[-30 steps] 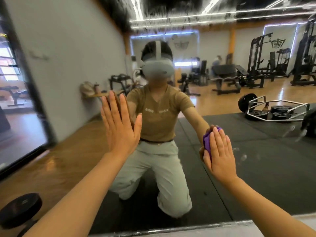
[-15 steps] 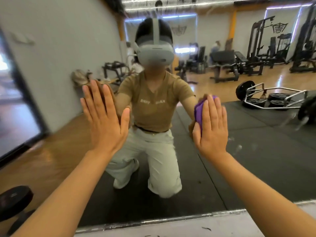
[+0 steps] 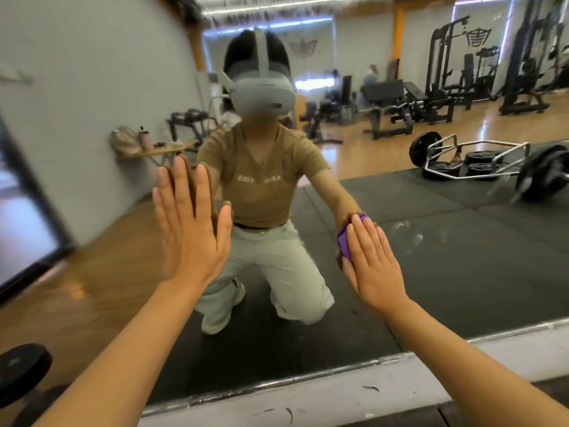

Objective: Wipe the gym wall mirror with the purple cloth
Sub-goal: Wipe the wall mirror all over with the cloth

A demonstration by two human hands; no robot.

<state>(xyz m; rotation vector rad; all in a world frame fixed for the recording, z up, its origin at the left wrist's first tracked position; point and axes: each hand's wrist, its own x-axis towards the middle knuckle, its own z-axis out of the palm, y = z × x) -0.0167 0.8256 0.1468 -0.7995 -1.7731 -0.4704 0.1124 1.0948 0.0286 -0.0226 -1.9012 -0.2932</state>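
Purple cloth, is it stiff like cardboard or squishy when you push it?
Probably squishy: the purple cloth bunches in soft folds under the flat right hand. It likely slides easily on the smooth mirror, and seems light, since straight fingers alone pin it.

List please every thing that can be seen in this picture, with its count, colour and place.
mirror: one, on the wall ahead, smeared at right
cloth: one, purple, pressed on the mirror under the right hand
ledge: one, grey, below the mirror
weight plate: one, black, bottom left
reflected bar with plates: one, silver and black, right
reflected machines: several, black, far back
left hand: flat on the mirror
right hand: flat on the cloth
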